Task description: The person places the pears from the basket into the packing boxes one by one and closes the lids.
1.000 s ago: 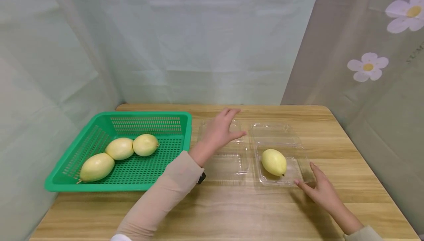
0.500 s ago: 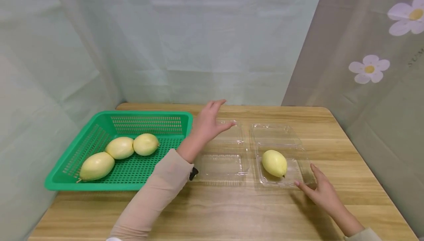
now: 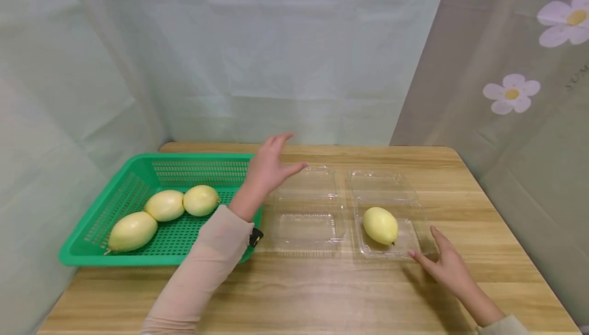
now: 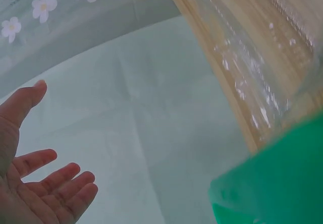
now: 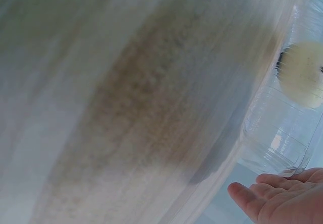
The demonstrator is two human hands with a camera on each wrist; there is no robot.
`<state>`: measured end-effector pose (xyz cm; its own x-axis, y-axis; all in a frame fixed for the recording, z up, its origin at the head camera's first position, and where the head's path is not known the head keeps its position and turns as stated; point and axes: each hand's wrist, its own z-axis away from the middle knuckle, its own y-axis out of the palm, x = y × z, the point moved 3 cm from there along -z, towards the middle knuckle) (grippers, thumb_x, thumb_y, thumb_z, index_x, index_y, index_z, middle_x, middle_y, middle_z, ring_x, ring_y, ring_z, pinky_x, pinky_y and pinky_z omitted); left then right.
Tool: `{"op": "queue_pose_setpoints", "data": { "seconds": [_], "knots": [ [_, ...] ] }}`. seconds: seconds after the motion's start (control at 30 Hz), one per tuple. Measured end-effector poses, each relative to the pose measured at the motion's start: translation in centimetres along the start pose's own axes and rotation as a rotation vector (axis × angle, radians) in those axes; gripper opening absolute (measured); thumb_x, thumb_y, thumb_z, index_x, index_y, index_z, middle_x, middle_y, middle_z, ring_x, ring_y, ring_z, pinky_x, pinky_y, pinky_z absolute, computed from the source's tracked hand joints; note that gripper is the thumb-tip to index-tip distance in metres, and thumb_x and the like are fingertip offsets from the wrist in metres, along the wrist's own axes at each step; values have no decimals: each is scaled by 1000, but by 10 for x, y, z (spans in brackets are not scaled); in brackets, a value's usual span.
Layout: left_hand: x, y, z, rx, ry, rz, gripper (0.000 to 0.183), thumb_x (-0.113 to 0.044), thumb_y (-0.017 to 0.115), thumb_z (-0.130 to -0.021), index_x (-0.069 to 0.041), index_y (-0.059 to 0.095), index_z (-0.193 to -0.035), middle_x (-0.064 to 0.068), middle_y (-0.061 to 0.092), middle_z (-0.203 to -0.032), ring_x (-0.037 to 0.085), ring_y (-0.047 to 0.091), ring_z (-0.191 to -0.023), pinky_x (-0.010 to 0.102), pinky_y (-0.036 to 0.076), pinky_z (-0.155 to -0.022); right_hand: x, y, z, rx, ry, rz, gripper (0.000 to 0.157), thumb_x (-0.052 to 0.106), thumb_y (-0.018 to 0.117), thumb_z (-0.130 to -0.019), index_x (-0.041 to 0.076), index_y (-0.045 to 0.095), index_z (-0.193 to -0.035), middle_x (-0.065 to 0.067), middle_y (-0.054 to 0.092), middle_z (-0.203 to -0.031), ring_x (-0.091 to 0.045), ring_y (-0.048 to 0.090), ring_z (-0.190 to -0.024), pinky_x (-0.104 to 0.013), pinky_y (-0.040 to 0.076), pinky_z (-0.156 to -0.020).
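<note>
While poised over or just beside the far right corner of the green basket (image 3: pixel 138 260), left hand (image 3: pixel 266 168): spread wide, thumb well apart from fingers, holding nothing; height above the rim, cannot tell.

Right hand (image 3: pixel 448 268): also wide, thumb and fingers parted at the near right corner of the right container (image 3: pixel 407 232), nothing gripped; light contact with the edge likely, not certain.

Single yellow fruit (image 3: pixel 380 225): lying in the near half of the right container, towards the left side, dark tip facing the near edge.

Basket fruits, three, touching in a row: front fruit (image 3: pixel 133 231), middle fruit (image 3: pixel 164 205), rightmost fruit (image 3: pixel 201 200).

Left container (image 3: pixel 306 227): clear plastic, lid half laid back, between basket and right container, on the wood-grained table (image 3: pixel 303 299).

Handling notes, by judgement only: for a reach into the basket, keep the left hand's span wider than the fruit and the forearm clear of the near wall; favour the rightmost fruit, nearest and least likely to set the row rolling; cup round the middle, not by the stem; lift straight over the rim; steady the container corner lightly, thin plastic being prone to slide or flex
</note>
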<state>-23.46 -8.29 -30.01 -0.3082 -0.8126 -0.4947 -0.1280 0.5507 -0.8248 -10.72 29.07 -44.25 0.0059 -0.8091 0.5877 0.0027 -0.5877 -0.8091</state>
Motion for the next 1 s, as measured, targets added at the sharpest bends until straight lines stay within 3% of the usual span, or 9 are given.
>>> {"op": "queue_pose_setpoints", "data": {
  "seconds": [0.33, 0.7, 1.0],
  "knots": [
    [17, -14, 0, -31, -29, 15, 75, -44, 72, -81, -13, 41, -142, 14, 48, -138, 36, 55, -113, 44, 52, -63, 0, 0, 0, 11, 9, 3, 95, 40, 67, -87, -18, 16, -143, -45, 22, -141, -62, 24, -127, -70, 26, -100],
    [38, -20, 2, -18, -64, -2, 76, -45, 71, -82, -13, 39, -143, 16, 46, -139, 38, 55, -112, 47, 52, -65, 0, -1, 0, 16, 6, -1, 95, 39, 67, -87, -18, 15, -143, -45, 21, -141, -62, 24, -127, -71, 26, -99],
    [58, -20, 0, -4, -105, -7, 78, -46, 70, -82, -11, 38, -144, 17, 41, -143, 39, 47, -123, 53, 49, -82, -1, 0, 0, -1, 3, 9, 94, 39, 67, -86, -19, 17, -142, -45, 23, -141, -62, 26, -126, -70, 27, -99]
  ]
}}
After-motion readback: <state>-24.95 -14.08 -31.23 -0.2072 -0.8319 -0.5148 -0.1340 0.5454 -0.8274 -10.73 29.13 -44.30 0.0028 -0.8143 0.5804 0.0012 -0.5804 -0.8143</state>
